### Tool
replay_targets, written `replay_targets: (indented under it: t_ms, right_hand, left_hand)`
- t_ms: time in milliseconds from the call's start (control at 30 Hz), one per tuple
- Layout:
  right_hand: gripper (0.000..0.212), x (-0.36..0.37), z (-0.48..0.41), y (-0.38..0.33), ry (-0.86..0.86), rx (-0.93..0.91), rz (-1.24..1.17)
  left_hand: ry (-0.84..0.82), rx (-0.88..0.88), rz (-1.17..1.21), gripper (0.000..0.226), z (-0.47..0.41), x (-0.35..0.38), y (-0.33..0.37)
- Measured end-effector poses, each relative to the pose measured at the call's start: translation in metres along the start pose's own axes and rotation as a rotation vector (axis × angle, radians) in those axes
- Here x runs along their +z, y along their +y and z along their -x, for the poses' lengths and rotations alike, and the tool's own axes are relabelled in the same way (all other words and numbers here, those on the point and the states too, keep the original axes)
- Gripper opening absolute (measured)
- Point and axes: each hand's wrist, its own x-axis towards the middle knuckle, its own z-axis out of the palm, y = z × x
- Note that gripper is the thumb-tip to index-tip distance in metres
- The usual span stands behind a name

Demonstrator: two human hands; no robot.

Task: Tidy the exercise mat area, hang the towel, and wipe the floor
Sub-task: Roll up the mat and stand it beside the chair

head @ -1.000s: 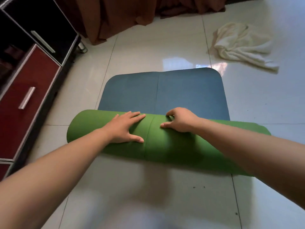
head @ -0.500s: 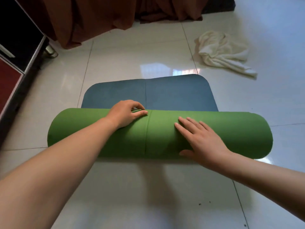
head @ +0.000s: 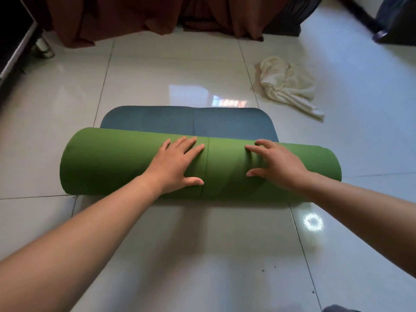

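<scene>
Now two hands press on a rolled mat.
Left hand (head: 174, 166) and right hand (head: 278, 164) lie flat, fingers spread and grasping nothing, on the green mat (head: 108, 161) on the floor (head: 202, 255); the towel (head: 286, 84) lies crumpled well apart.

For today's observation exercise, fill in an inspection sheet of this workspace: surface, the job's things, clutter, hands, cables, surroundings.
Surface: glossy white tiled floor, dark specks near the camera.
Job's things: green mat roll almost rolled up, a short blue flap still flat; cream towel crumpled on the floor, not hung.
Clutter: nothing seen besides the towel.
Hands: left hand and right hand flat on the roll, fingers spread.
Cables: nothing seen.
Surroundings: brown curtain behind, dark cabinet at left.
</scene>
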Motion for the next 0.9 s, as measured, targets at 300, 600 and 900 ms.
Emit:
replay_targets:
  t_ms: [300, 600, 900]
  right_hand:
    - [0.066, -0.017, -0.045, 0.011, -0.134, -0.069, -0.078]
    - [0.057, -0.013, -0.073, 0.041, -0.086, -0.22, -0.207]
    - [0.09, 0.009, -0.065, 0.046, -0.033, -0.294, -0.06]
  left_hand:
    - [-0.144, -0.071, -0.133, 0.099, 0.01, -0.004, -0.009]
    - [-0.307, -0.181, -0.196, 0.125, -0.05, -0.029, 0.016]
    - [-0.461, -0.109, -0.117, 0.124, -0.09, -0.047, -0.001]
